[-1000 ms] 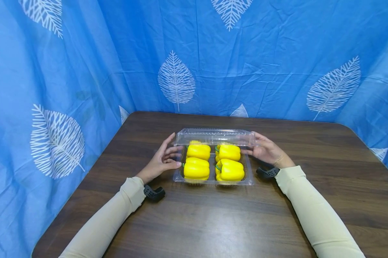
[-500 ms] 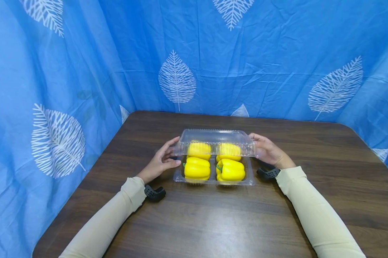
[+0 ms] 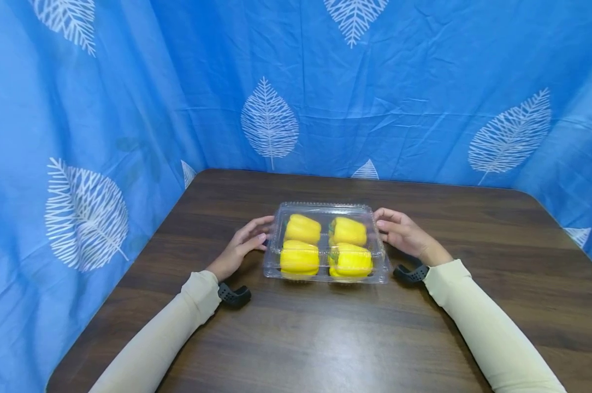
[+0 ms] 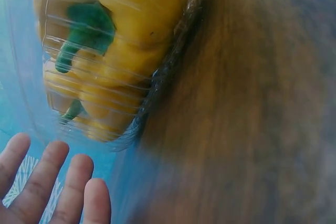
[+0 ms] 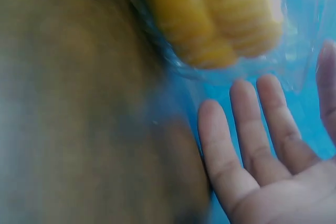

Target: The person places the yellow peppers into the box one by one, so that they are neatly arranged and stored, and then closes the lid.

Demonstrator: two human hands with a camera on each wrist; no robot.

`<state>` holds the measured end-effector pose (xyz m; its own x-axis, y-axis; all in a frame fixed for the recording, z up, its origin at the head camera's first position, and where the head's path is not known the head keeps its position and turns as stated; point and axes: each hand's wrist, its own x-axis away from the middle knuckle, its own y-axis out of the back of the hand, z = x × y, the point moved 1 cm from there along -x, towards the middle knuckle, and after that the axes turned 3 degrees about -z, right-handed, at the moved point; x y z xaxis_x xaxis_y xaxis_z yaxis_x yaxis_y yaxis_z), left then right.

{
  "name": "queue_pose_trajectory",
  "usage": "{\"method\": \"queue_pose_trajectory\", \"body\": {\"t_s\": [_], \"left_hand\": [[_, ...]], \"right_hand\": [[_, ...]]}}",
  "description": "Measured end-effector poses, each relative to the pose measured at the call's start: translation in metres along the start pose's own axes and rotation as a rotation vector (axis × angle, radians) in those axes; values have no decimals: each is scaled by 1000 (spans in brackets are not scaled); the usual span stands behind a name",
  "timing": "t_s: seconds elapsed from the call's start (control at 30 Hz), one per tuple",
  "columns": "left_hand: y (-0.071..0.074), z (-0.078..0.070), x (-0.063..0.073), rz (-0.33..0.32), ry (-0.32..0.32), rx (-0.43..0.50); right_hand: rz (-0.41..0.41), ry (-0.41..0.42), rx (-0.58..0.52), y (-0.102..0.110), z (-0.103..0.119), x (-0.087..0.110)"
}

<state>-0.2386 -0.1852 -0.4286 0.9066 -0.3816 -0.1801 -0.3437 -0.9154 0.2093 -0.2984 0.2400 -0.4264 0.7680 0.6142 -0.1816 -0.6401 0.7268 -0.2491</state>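
A clear plastic clamshell box (image 3: 324, 275) sits on the table with its lid (image 3: 325, 209) lowered over the base. Several yellow bell peppers (image 3: 300, 259) lie inside it in two rows; green stems (image 4: 89, 30) show through the ribbed wall in the left wrist view. My left hand (image 3: 239, 248) is at the box's left side, fingers extended toward the lid's back corner. On the opposite side my right hand (image 3: 406, 234) has its fingers spread, fingertips right at the lid's right edge. Neither hand grips anything.
The dark brown wooden table (image 3: 306, 333) has rounded back corners. A blue curtain (image 3: 335, 131) with white leaf prints hangs behind it and along the sides. Black wrist straps (image 3: 234, 295) sit below both hands, at the beige sleeves (image 3: 163, 333).
The lid has swung down toward the person, from raised at the back to lying over the peppers. Both hands have loosened from its sides, fingers now straighter.
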Motion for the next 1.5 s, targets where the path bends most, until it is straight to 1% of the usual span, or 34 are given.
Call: {"method": "queue_pose_trajectory", "body": {"t_s": [0.1,0.2,0.27,0.4,0.53,0.6,0.8,0.93,1.03,1.17,1.33,1.4,1.5], "left_hand": [[0,-3,4,14,29,-9],[-1,-7,7,48,67,-25],[-3,-10,9,73,91,-37],[-5,-15,12,108,124,-61],[-5,-18,15,132,127,-73],[-5,-18,16,141,124,-92],[-5,-21,22,167,114,-151],[-5,-23,25,178,117,-153],[-5,-23,27,174,111,-139],[-5,-23,28,148,101,-102],[-6,-21,28,124,109,-97],[-8,-22,27,136,114,-94],[-9,-22,27,170,142,-63]], "right_hand": [[-75,-34,87,-5,3,6],[-160,-86,183,-10,8,14],[-201,-117,247,-15,11,20],[-214,-140,370,-23,13,29],[-198,-136,471,-31,13,35],[-192,-130,495,-34,13,37],[-151,-92,533,-37,14,45],[-122,-60,583,-40,14,52],[-102,-47,613,-43,14,56],[-73,-40,589,-49,12,60],[-39,-71,503,-56,10,61],[-27,-88,493,-59,9,60],[-1,-117,495,-64,8,59]]}}
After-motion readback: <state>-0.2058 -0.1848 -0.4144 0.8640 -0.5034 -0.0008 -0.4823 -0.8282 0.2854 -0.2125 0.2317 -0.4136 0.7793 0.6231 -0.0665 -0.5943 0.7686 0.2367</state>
